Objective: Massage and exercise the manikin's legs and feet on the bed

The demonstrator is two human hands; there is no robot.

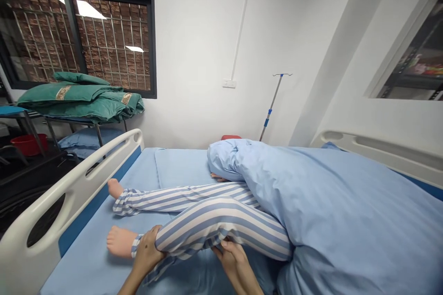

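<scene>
Near leg (224,214) bent at the knee and stretched sideways across the front of both wrists, touching both hands. Long axis running left to right: foot end left of the left hand (148,246), thigh end right of the right hand (234,258). Left hand nearer the ankle, curled closed round the lower shin, over the cloth. Right hand nearer the knee, tucked beneath the bend, thumb against the fabric; fingers partly hidden, so cannot tell how far open, or whether gripping or only supporting.

Just left of the left hand, a bare foot (121,241), smooth and rounded, toes outward. Beyond both hands, a straighter far leg (187,198), roughly alongside. On both legs, striped trousers (256,228): soft, thin-looking cloth, blue and white bands along the length, loose folds gathered under the knee.

Right of the right hand, a plump, crumpled pale-blue quilt (321,193), covering the upper thighs. Under the quilt's edge, beyond the right hand, part of another hand (218,178). Beneath everything, a pale-blue sheet (180,161), mostly smooth. Left of the left hand, past the foot, a cream footboard (72,179), apparently moulded plastic, rounded, with long cut-outs. Farther off that way, folded green bedding (83,97), velvety-looking.
</scene>
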